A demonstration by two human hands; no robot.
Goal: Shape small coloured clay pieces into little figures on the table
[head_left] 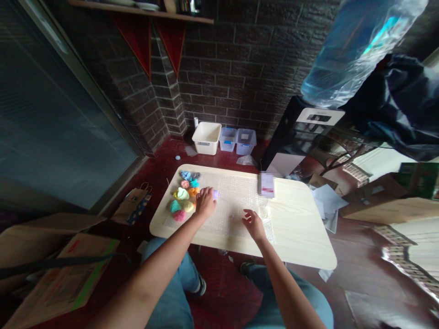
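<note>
My left hand (206,202) is palm down over the table's left half, fingers curled and closed at a purple fluffy tuft (216,194) that shows on its right side. Beside that hand lies a cluster of soft, wool-like tufts: blue (185,175), teal (174,207), yellow (188,206), pink (179,215) and orange (194,191) among them. My right hand (253,223) hovers over or rests on the bubble wrap (233,192), its fingers bent and apart with nothing in them. A tiny purplish bit (232,215) lies left of its fingertips.
The light wooden table (298,228) has a small white-and-purple box (267,185) near its back edge. Behind it stand a cream bin (206,137) and two clear tubs (246,140). A water dispenser (291,132) is at back right; cardboard boxes (68,269) sit at left.
</note>
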